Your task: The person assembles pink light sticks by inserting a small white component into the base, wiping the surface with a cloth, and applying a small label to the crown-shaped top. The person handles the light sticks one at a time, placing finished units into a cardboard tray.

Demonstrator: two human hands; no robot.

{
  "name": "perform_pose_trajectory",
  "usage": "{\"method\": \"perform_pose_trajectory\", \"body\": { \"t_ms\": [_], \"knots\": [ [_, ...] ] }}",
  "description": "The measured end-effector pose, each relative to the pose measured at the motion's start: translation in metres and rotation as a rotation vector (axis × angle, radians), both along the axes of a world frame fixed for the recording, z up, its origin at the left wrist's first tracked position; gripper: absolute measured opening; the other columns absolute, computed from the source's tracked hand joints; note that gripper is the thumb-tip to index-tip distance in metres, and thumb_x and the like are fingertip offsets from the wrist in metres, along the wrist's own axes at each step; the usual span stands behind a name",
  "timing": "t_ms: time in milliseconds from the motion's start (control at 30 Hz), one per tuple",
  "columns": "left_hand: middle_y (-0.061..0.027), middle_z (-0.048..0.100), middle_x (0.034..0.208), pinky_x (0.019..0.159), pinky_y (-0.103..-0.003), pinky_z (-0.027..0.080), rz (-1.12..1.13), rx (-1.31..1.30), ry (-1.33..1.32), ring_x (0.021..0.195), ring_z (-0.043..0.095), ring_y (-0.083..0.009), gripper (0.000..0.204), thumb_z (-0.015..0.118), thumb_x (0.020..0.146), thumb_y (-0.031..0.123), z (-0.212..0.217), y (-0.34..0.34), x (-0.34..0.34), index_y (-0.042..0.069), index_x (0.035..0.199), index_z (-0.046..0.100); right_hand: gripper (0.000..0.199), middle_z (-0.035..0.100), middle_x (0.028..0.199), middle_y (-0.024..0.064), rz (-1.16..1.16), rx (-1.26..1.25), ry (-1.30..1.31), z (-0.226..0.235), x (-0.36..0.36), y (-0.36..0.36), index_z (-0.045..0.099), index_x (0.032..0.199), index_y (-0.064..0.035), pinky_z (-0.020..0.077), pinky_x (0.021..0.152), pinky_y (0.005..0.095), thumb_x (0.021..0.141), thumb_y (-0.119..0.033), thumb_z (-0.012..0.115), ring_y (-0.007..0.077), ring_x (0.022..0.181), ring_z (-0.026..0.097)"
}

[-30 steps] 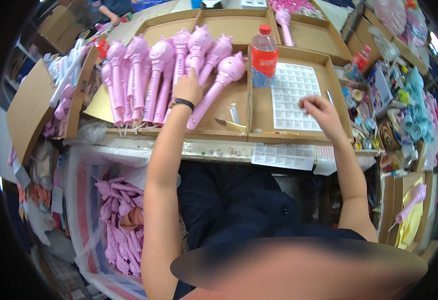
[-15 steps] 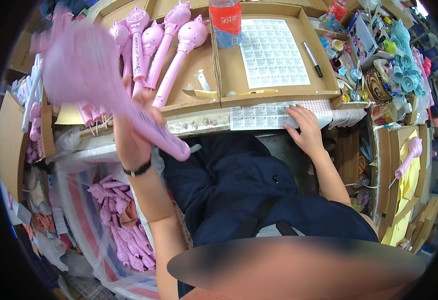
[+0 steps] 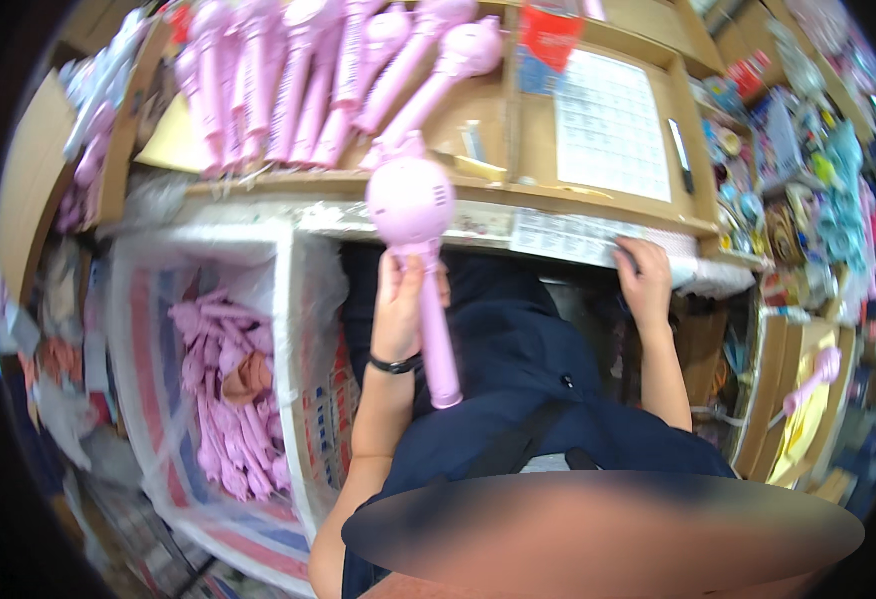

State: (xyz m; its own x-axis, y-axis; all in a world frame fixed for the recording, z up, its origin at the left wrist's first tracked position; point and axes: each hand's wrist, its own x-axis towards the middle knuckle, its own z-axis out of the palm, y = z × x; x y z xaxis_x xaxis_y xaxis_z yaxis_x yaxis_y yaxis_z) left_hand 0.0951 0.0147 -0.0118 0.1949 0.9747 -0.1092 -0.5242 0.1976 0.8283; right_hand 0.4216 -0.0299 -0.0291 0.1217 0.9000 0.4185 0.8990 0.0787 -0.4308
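My left hand [image 3: 398, 299] is closed round a pink toy wand [image 3: 410, 205] just below its round head. The wand stands roughly upright in the view above my lap, with slots on the head and the handle end toward me. My right hand [image 3: 646, 285] rests at the bench edge, its thumb and forefinger apart at the right part of a label sheet [image 3: 553, 235]. Many similar wands [image 3: 298, 85] lie side by side in the cardboard tray [image 3: 348, 190] beyond my left hand.
A plastic-lined bin [image 3: 283, 399] at my left holds loose pink wands [image 3: 233, 429]. Further off are a red-labelled bottle [image 3: 550, 40], a larger label sheet [image 3: 610, 125] and a marker pen [image 3: 680, 155]. One wand [image 3: 813, 379] lies in a carton at right.
My left hand has brought the wand from the upper left down toward my lap, where its head shows clearly. The view has shifted left. My right hand's fingers are more bent at the label sheet.
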Motion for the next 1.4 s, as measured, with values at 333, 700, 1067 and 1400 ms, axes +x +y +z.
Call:
{"method": "perform_pose_trajectory", "body": {
  "t_ms": [333,700,1067,1400],
  "knots": [
    [-0.0127,0.059,0.098,0.061,-0.027,0.051,0.125,-0.016,0.025,0.074,0.062,-0.0178,0.046,0.061,0.090,0.015,0.006,0.002,0.002,0.002,0.125,0.033,0.012,0.067,0.091,0.0071,0.009,0.227,-0.206,-0.016,-0.007,-0.007,0.068,0.087,-0.0055,0.0450,0.081,0.0375,0.076,-0.004,0.070,0.0264,0.087,0.060],
    [-0.0094,0.059,0.093,0.059,-0.026,0.049,0.071,-0.037,-0.080,0.067,0.058,-0.0142,0.034,0.061,0.091,0.021,0.005,0.004,-0.008,0.003,0.115,0.045,0.020,0.066,0.098,0.0102,0.072,0.116,-0.113,-0.011,0.004,-0.007,0.068,0.095,-0.0034,0.0440,0.086,0.0388,0.076,-0.008,0.070,0.0301,0.095,0.059],
    [-0.0174,0.062,0.109,0.055,-0.025,0.049,0.038,-0.032,-0.139,0.063,0.059,-0.0151,0.042,0.041,0.099,0.041,0.011,0.004,-0.006,0.006,0.121,0.042,0.017,0.067,0.090,0.0045,0.034,0.301,-0.217,-0.013,-0.003,-0.004,0.069,0.088,-0.0062,0.0448,0.079,0.0355,0.072,-0.005,0.074,0.0235,0.083,0.060],
    [-0.0174,0.061,0.107,0.054,-0.025,0.047,0.035,-0.109,-0.161,0.063,0.057,-0.0144,0.040,0.037,0.101,0.041,0.004,0.005,-0.004,0.004,0.115,0.046,0.018,0.067,0.094,0.0042,0.038,0.285,-0.195,-0.022,-0.002,-0.011,0.067,0.089,-0.0072,0.0445,0.075,0.0336,0.072,-0.005,0.074,0.0227,0.085,0.062]
  ]
}}
